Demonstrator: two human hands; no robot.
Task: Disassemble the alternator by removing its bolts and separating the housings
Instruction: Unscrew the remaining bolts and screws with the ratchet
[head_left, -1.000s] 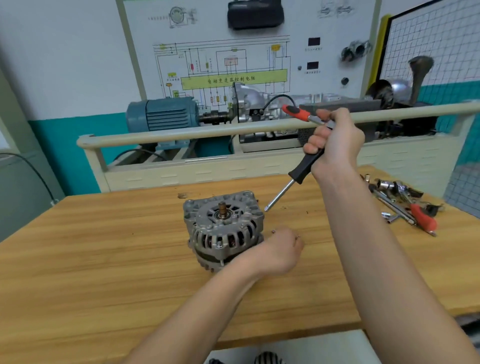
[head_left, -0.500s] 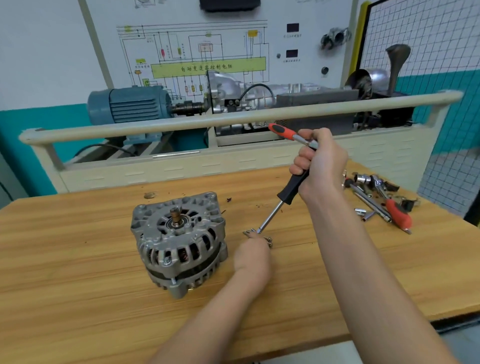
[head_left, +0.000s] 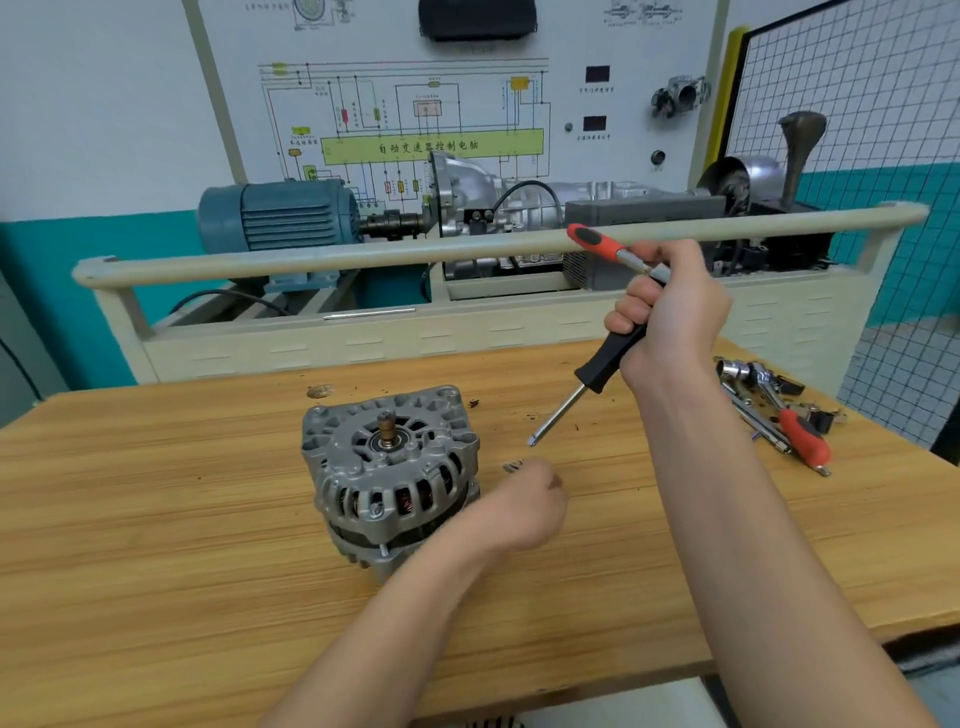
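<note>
Alternator sits near the middle of the worktop, resting on one housing with its shaft stub pointing up and slightly away from me, so its long axis runs close to vertical. From the head view I see bare wood open to its left as far as the worktop's left edge, and more toward the near edge.

My left hand lies just right of the alternator, fingers curled down at some small metal pieces on the wood; I cannot tell whether it pinches them. My right hand is raised over the back right part of the worktop, gripping two tools at once: a black-handled screwdriver whose tip slants down-left toward the wood, and a red-handled tool that sticks up-left. A heap of sockets and a ratchet crowds the right edge.
</note>
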